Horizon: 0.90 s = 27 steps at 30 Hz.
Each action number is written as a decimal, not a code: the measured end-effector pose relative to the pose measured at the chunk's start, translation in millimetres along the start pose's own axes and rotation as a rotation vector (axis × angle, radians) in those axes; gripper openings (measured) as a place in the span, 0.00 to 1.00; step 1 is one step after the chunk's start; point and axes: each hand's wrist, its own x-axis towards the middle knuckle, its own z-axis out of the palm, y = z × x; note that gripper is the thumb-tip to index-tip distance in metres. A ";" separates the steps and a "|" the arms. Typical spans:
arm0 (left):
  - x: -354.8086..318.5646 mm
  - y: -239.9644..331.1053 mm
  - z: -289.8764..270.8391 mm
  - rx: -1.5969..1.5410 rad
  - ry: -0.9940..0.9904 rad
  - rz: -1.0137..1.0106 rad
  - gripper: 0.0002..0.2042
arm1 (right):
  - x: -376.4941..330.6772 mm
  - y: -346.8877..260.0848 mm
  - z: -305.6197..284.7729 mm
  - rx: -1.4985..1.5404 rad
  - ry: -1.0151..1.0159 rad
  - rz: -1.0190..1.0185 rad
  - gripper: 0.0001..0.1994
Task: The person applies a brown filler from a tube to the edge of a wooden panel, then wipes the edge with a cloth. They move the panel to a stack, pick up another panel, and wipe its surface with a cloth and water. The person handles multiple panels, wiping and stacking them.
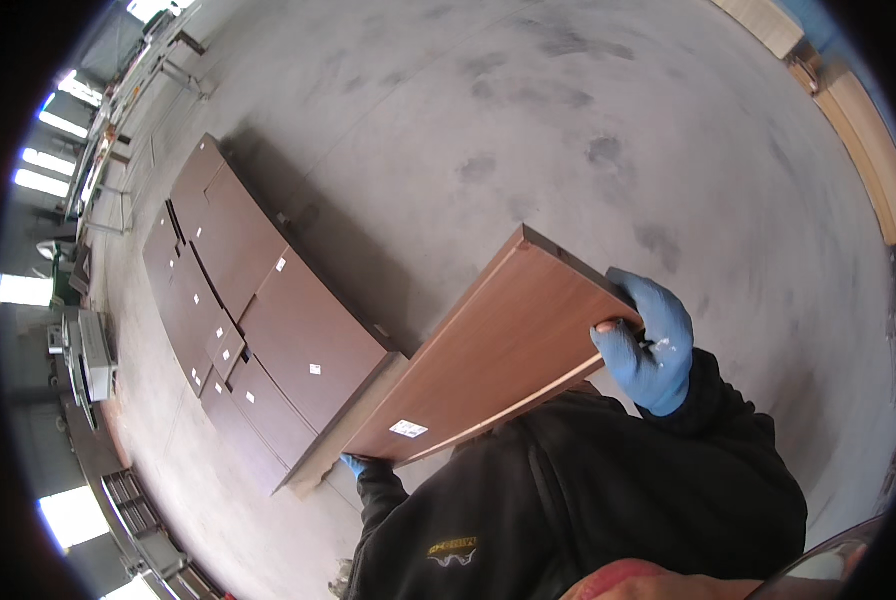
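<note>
Closest to the camera is the person's own black jacket (608, 490), filling the bottom of the view, and the reddish-brown wood panel (498, 355) sits right up against it, carried tilted at chest level. It's a big flat board with a pale edge strip and a small white sticker near the low end. Its long axis runs from low on the person's left to high on the right.

The right hand (650, 345), in a blue glove, is at the raised end with fingers (613, 335) curled shut over the panel's edge, thumb on the top face. The left hand (360, 464), also gloved blue, is under the low corner and mostly hidden, so I can't tell how its fingers are set, just that it's touching the board from below.

Left of and beyond the low end, well apart from the right hand, there's a stack of similar dark brown panels (258, 310) lying flat on the concrete floor (528, 120). The left hand is the nearer one to it. Out past the right fingers it's bare floor, with pale boards (873, 150) far off at the edge.
</note>
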 end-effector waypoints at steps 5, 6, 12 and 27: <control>32.8 2.7 43.5 -0.058 0.088 0.029 0.26 | 108.1 55.4 54.9 0.061 -0.073 -0.065 0.18; 45.3 4.1 52.5 -0.066 0.093 0.036 0.26 | 130.5 65.0 66.9 0.121 -0.175 0.031 0.19; 168.5 17.0 133.5 -0.078 0.050 0.074 0.25 | 278.7 125.0 169.4 0.061 -0.178 -0.134 0.19; 487.6 182.4 438.2 -0.187 0.029 0.033 0.41 | 645.9 237.0 374.0 0.083 -0.115 -0.164 0.20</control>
